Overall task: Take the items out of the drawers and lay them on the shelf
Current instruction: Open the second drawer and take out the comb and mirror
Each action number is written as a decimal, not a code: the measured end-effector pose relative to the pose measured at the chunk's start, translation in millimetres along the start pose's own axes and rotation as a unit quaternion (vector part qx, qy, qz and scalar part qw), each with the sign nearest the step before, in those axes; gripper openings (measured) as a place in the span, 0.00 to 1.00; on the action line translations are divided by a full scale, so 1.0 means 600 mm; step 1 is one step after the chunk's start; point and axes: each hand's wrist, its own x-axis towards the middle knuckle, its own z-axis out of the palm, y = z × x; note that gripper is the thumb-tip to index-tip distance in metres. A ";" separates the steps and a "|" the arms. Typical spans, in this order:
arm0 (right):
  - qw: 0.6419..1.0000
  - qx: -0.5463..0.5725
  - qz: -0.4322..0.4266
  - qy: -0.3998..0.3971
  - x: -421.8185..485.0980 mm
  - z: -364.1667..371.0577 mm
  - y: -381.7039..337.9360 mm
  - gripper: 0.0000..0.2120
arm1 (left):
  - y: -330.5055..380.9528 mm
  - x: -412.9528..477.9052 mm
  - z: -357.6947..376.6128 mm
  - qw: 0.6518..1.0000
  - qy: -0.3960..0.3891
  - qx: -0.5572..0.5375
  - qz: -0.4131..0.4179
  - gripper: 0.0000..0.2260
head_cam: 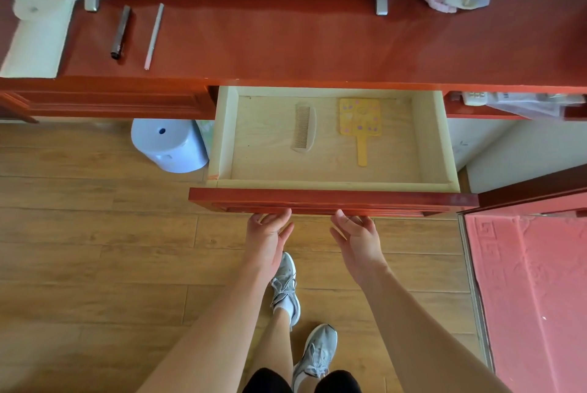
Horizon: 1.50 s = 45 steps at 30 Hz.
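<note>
Two items lay on the red shelf (pixel 286 43) at far left: a dark tube (pixel 120 33) and, just right of it, a pale thin stick (pixel 154 36), apart and roughly parallel. Lower down, a pale blue round container (pixel 170 144) stood on the wood floor beside the open drawer (pixel 333 198). The left hand (pixel 268 237) was spread and relaxed, holding nothing, fingertips at the lower edge of the drawer front. Inside the drawer, a comb (pixel 304 127) lay flat, left of centre. The right hand (pixel 357 243) was likewise loose and empty, tips at the same edge. A yellow dotted paddle (pixel 360 125) lay right of the comb, not touching it, handle toward the person. A red mat (pixel 533 281) covered the floor at far right.
</note>
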 end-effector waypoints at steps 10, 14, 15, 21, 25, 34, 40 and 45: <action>1.000 -0.003 0.002 0.008 -0.012 -0.016 0.012 0.24 | -0.006 -0.015 -0.013 1.000 0.005 0.014 -0.013 0.39; 1.000 -0.010 0.006 0.013 -0.016 -0.019 0.010 0.29 | -0.002 -0.028 -0.011 0.999 0.019 0.035 -0.019 0.48; 1.000 -0.016 0.008 0.015 -0.019 -0.018 0.009 0.34 | 0.000 -0.031 -0.008 0.998 0.028 0.044 -0.021 0.48; 0.991 -0.130 0.002 0.036 -0.073 -0.019 -0.009 0.35 | 0.030 -0.091 0.013 0.969 0.054 0.235 -0.053 0.32; 0.962 -0.260 -0.071 0.035 -0.140 -0.013 -0.051 0.25 | 0.065 -0.158 0.034 0.885 0.013 0.463 0.044 0.16; 0.844 -0.476 -0.244 0.036 -0.199 0.036 -0.156 0.21 | 0.145 -0.194 0.102 0.639 -0.036 0.681 0.356 0.17; 0.732 -0.636 -0.243 0.033 -0.171 0.056 -0.189 0.26 | 0.168 -0.140 0.120 0.519 -0.064 0.788 0.324 0.18; 0.680 -0.692 -0.243 0.029 -0.151 0.060 -0.196 0.18 | 0.181 -0.114 0.111 0.558 -0.102 0.781 0.261 0.13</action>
